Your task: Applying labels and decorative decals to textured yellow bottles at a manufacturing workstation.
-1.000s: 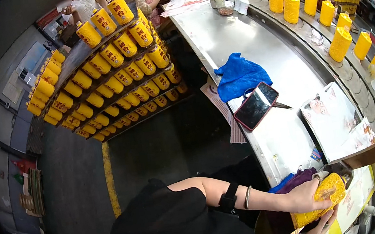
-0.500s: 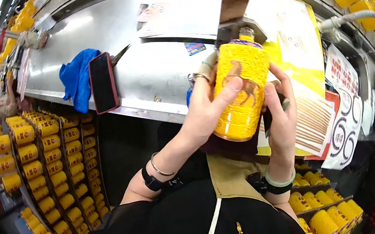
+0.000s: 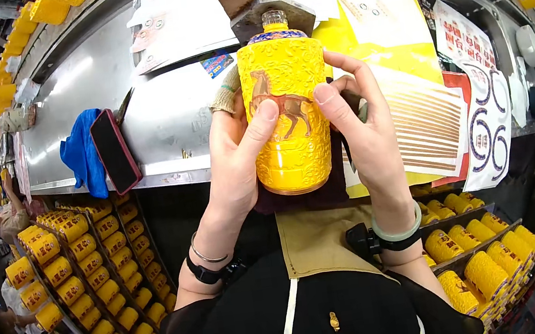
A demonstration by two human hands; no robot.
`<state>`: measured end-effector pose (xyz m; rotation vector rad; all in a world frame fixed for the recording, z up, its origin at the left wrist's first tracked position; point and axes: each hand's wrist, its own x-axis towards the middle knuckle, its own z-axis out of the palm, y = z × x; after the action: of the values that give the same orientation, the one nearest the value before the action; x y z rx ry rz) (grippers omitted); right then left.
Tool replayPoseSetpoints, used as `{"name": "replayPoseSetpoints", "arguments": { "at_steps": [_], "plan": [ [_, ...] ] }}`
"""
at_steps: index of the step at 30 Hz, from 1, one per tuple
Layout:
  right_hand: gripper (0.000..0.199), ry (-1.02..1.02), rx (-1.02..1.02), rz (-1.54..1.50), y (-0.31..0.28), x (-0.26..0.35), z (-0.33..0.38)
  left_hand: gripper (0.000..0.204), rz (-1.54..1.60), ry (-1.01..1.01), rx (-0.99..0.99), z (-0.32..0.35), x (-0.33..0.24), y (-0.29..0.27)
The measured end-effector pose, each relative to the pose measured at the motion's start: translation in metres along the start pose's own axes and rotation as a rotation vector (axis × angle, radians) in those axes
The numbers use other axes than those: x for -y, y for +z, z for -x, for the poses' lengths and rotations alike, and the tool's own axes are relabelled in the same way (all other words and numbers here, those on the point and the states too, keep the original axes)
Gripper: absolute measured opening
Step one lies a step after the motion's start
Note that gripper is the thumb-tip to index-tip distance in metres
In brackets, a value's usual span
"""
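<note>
A yellow embossed bottle (image 3: 293,153) with a brown horse figure and a blue-patterned shoulder is held between my two hands above the table's front edge. Its bare glass neck points away from me, in front of a dark angular block on a post (image 3: 247,14). My left hand (image 3: 236,137) grips the left side, its thumb pressed beside the horse. On the opposite side my right hand (image 3: 362,117) grips too, thumb near the horse's hindquarters, fingers partly hidden behind. A whitish finger cover (image 3: 225,95) shows on a left finger. Dark cloth lies under the bottle's base.
A phone (image 3: 115,152) and blue cloth (image 3: 82,154) lie at the metal table's (image 3: 161,127) left edge. Brown strips on a sheet (image 3: 420,123) and curved dark labels (image 3: 482,132) lie right. Racks of yellow bottles (image 3: 96,277) stand lower left, more bottles (image 3: 484,273) lower right.
The view has shifted, so the table's things sit elsewhere in it. The bottle has gone from tilted to nearly straight, its horse still facing up. Both hands keep their hold.
</note>
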<state>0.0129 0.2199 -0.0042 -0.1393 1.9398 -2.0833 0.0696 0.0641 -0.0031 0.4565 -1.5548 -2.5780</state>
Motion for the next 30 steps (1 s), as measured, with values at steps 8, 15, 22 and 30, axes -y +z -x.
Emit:
{"name": "replayPoseSetpoints", "arguments": {
  "at_steps": [8, 15, 22, 30],
  "plan": [
    [0.059, 0.005, -0.006, 0.016, 0.0036, -0.0016, -0.0002, 0.057, 0.040, -0.023, -0.017, 0.0003, -0.0017, 0.0047],
    [0.060, -0.003, -0.017, 0.020, 0.0050, 0.0009, 0.0012, 0.056, 0.054, -0.040, -0.028, 0.0013, -0.0027, 0.0050],
    [0.045, 0.051, 0.004, -0.104, -0.0005, 0.0047, 0.0005, 0.053, 0.059, -0.042, -0.018, 0.0005, -0.0022, 0.0044],
    [0.042, 0.067, 0.025, -0.171, -0.0002, 0.0033, 0.0006, 0.053, 0.039, -0.018, -0.022, -0.0024, -0.0032, 0.0067]
  ]
}}
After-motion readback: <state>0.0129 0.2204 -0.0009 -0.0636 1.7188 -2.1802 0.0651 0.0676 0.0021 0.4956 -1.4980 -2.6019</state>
